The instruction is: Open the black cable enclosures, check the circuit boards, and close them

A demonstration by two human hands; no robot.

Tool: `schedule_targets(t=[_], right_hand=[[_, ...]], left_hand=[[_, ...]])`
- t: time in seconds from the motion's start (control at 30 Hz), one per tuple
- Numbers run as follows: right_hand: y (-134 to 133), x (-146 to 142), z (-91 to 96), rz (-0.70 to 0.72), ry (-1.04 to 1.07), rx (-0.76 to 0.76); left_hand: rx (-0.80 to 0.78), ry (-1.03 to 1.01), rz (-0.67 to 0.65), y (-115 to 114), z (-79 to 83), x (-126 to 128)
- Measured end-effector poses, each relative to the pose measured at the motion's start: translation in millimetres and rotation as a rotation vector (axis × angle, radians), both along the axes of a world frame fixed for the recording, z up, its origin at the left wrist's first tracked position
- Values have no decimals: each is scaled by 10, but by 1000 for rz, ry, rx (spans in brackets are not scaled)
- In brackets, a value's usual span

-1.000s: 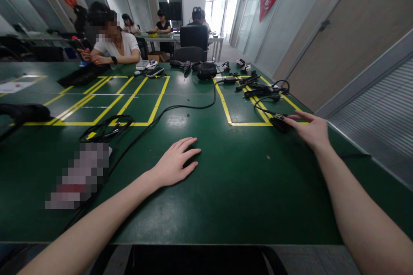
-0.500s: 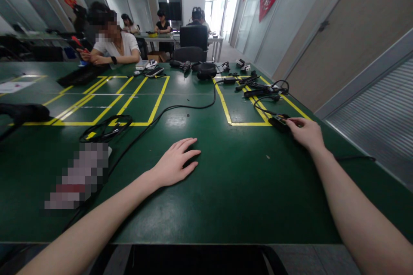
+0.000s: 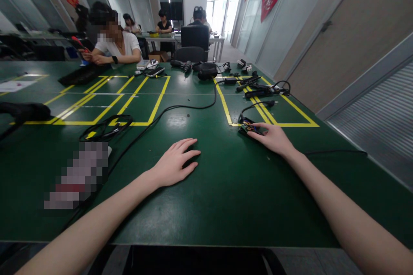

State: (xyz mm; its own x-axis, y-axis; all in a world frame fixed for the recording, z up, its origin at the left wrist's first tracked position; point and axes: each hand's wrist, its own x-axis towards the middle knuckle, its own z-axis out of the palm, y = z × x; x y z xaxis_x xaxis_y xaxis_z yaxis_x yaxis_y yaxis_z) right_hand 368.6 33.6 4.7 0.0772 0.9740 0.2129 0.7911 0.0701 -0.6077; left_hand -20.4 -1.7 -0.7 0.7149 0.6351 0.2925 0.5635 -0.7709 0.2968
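Observation:
My right hand [image 3: 274,138] grips an open black casing [image 3: 247,130] with its thumb and fingers. A small circuit board with coloured parts shows inside it. From the casing's far side a black lead [image 3: 254,106] curves back to a plug-like end [image 3: 269,103]. Part of the casing is hidden behind my fingers. My left hand [image 3: 176,161] lies palm down on the green table [image 3: 206,215], fingers spread, with nothing in it. A long black cable [image 3: 135,139] runs to the left of that hand.
Tangled black cords [image 3: 263,90] lie at the back right, by yellow tape lines [image 3: 297,125]. A drill-like tool [image 3: 185,67] and a black headset-like object [image 3: 206,70] are at the far edge. A coiled cable [image 3: 108,126] lies left. Across the table sits a person [image 3: 125,49].
My right hand has moved left, bringing the open casing and its lead away from the cord pile to beside the taped corner. My left hand has stayed in place.

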Motion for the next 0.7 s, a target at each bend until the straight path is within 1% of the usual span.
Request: schedule_targets(t=[0.1, 0.17, 0.23, 0.33, 0.4, 0.47, 0.53, 0.6, 0.7], right_hand=[[-137, -340, 26, 209, 81, -57], [-252, -578, 39, 372, 128, -97], [-379, -803, 48, 557, 169, -104], [-565, -1069, 57, 835, 224, -76], [-661, -1175, 59, 950, 222, -75], [-721, -1224, 58, 999, 209, -56], [-746, -1229, 55, 1003, 205, -2], [-744, -1210, 53, 989, 209, 63], [-712, -1174, 37, 936, 192, 141]], left_hand=[[-7, -13, 4, 1, -3, 3], [-6, -44, -3, -1, 13, 10], [10, -102, -36, -8, 48, 20], [42, -205, -167, -31, 124, 39], [19, -215, -239, -55, 164, 56], [-21, -205, -290, -82, 181, 76], [-37, -177, -312, -107, 174, 92], [-27, -145, -292, -124, 152, 99], [-32, -89, -209, -131, 118, 93]])
